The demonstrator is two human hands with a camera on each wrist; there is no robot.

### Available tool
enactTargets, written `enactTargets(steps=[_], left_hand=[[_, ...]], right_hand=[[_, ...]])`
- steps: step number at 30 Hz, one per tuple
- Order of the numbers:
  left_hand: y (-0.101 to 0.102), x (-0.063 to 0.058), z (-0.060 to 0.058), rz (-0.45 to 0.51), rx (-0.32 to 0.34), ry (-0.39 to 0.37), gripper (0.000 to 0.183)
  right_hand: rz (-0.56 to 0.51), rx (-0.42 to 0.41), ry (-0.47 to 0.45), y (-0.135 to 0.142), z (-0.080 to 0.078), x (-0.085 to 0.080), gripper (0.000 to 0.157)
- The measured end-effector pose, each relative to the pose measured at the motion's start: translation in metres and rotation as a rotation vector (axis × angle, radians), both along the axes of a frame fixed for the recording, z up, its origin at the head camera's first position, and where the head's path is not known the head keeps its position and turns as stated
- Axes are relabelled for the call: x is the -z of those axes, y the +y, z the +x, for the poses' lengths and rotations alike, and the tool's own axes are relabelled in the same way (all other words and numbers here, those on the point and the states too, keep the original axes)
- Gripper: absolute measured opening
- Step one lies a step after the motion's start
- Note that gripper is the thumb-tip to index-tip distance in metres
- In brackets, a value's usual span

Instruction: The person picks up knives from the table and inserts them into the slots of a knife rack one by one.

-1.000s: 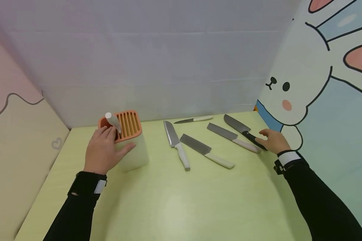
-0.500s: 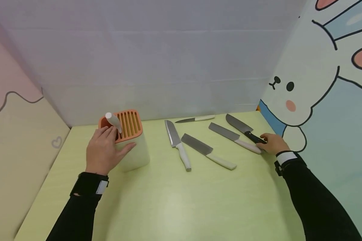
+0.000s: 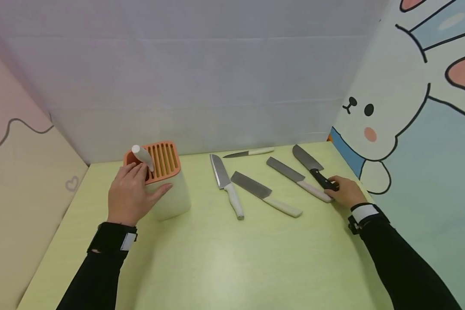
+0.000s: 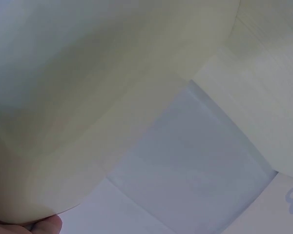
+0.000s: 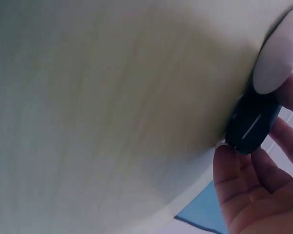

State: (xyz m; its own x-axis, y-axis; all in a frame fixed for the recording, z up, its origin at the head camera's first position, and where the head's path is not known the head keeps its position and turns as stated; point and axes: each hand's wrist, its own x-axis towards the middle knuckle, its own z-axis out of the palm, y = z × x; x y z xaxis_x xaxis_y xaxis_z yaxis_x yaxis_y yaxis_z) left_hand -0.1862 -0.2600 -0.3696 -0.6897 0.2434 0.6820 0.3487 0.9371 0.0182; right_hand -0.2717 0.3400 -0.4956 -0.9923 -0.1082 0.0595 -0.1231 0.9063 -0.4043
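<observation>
So far one white handle (image 3: 142, 157) pokes up from the knife block (image 3: 174, 198) at frame left, left grip (image 3: 128, 196) curled over its edge, right grip (image 3: 345, 191) pinching the black-handled knife (image 3: 313, 162) at frame right, four pale-handled knives (image 3: 252, 185) still loose mid-counter (image 3: 224, 258).

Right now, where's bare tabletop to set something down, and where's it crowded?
Widest: near tabletop, between the black sleeves, in front of the loose knives. Narrow strip: between the knife block and the leftmost loose knife. Crowded: back right, where the right hand grips the black-handled knife beside a pale-handled knife.
</observation>
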Motion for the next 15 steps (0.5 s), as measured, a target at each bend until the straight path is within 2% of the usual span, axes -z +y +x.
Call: enactTargets(steps=[5, 15], left_hand=[[0.001, -0.001, 0.000, 0.001, 0.003, 0.012, 0.073], [0.001, 0.001, 0.000, 0.010, -0.002, 0.008, 0.075]], right_hand=[[0.006, 0.004, -0.002, -0.016, 0.007, 0.001, 0.052], [-0.027, -0.066, 0.001, -0.043, 0.017, -0.003, 0.048]])
